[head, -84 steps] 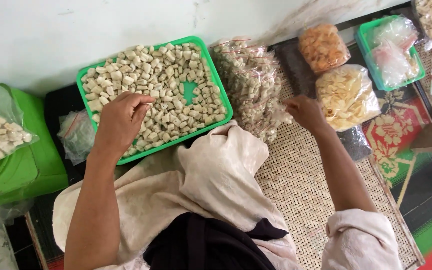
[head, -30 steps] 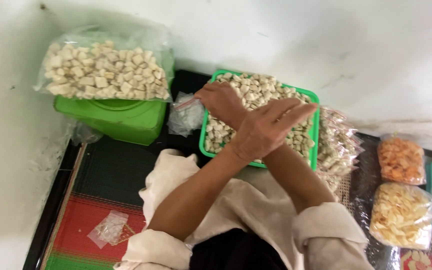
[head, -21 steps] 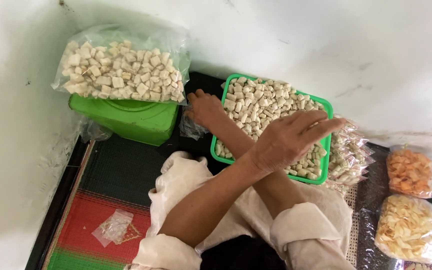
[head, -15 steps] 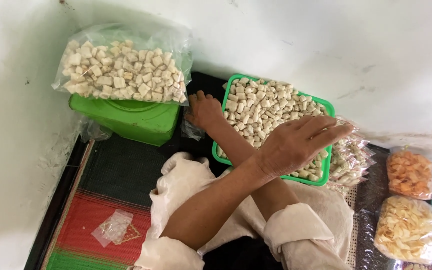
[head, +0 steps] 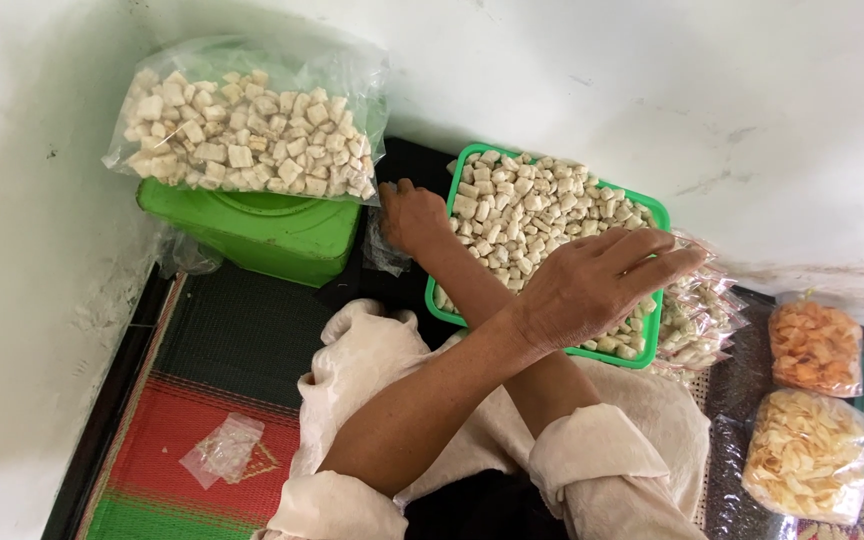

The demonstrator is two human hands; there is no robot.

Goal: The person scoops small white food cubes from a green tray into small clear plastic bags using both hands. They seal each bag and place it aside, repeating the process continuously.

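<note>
Arms crossed; left hand open, fingers spread flat over the green tray of pale cubes; right hand just left of the tray, touching a small clear bag, grip impossible to tell; bagged cubes atop the green tub.

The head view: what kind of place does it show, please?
Probably a home snack-packing spot on the floor: a green tray of pale cubes, filled clear bags and a woven mat by a white wall.

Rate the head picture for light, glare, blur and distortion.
Head view: soft, even daylight, faint shadows; glare on the clear bag of pale cubes; wall edges bow with wide-lens distortion; left hand and green tray sharp, no motion blur.
</note>
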